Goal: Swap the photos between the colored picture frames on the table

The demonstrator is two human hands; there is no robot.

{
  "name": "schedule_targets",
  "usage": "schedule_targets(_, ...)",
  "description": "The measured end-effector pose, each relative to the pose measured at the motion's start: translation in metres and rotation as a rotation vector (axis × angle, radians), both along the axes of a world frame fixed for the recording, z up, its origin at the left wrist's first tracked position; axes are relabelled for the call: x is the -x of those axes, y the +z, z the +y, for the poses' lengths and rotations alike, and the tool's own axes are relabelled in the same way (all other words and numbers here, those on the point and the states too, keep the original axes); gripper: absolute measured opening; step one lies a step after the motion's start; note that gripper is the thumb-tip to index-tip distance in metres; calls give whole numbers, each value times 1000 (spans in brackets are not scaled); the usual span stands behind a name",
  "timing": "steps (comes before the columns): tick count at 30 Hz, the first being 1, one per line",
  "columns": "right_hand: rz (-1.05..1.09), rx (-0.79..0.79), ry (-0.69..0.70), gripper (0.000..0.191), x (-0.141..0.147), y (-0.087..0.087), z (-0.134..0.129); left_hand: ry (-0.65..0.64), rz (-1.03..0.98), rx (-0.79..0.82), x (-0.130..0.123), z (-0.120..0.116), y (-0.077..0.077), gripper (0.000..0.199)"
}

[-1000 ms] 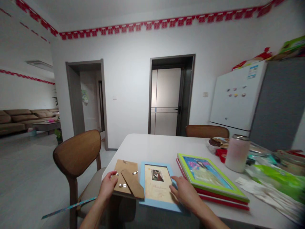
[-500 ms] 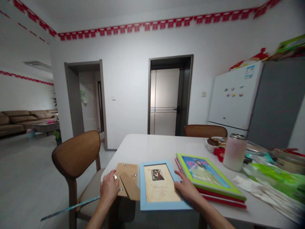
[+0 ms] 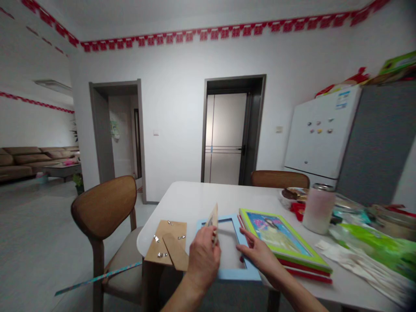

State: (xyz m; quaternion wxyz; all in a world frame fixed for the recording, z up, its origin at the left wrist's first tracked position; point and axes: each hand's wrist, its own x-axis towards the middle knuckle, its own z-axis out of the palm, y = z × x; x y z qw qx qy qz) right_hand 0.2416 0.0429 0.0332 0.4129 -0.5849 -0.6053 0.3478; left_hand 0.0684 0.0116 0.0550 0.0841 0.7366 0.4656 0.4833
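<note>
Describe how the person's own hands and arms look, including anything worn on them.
The bare human left hand and bare human right hand show no gloves, rings or watches. The left forearm and right forearm taper toward the wrists, with no sleeves, cables or markings visible. Fingernail details are too small to tell.

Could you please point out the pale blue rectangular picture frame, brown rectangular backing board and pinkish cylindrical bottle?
Pale blue rectangular picture frame (image 3: 238, 274), head view: bottom bar.
Brown rectangular backing board (image 3: 172, 246), head view: central flap.
Pinkish cylindrical bottle (image 3: 319, 210), head view: side wall.
</note>
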Motion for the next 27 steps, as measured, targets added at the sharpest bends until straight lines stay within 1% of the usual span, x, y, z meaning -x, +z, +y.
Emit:
schedule_targets(2, -268, -57, -71, 61, -9, -8, 2, 139, -138, -1, 24, 6, -2, 30)
schedule_targets(4, -477, -112, -99, 51, -15, -14, 2, 239, -218, 30, 49, 10, -11, 29)
schedule_targets(7, -634, -141, -73, 41, -19, -22, 0, 304, -232, 111, 76, 9, -32, 26)
schedule_targets(9, -697, -135, -73, 38, -19, -25, -1, 324, -215, 167, 84, 5, -47, 26)
schedule_targets(11, -755, -113, -90, 36, -18, -26, -3, 321, -173, 196, 86, 1, -57, 26)
schedule_targets(13, -816, -84, -113, 35, -15, -24, -5, 306, -106, 175, 85, -1, -61, 27)
schedule_targets(16, -891, -49, -142, 33, -11, -20, -10, 267, 29, 109, 81, -3, -60, 30)
schedule_targets(18, -920, -44, -144, 31, -8, -17, -14, 224, 135, 91, 79, -3, -57, 35)
schedule_targets(23, -949, -56, -126, 29, -7, -15, -19, 127, 358, 119, 71, -1, -53, 48)
schedule_targets(27, -977, -84, -137, 28, -6, -16, -20, 86, 451, 153, 63, 3, -52, 48)
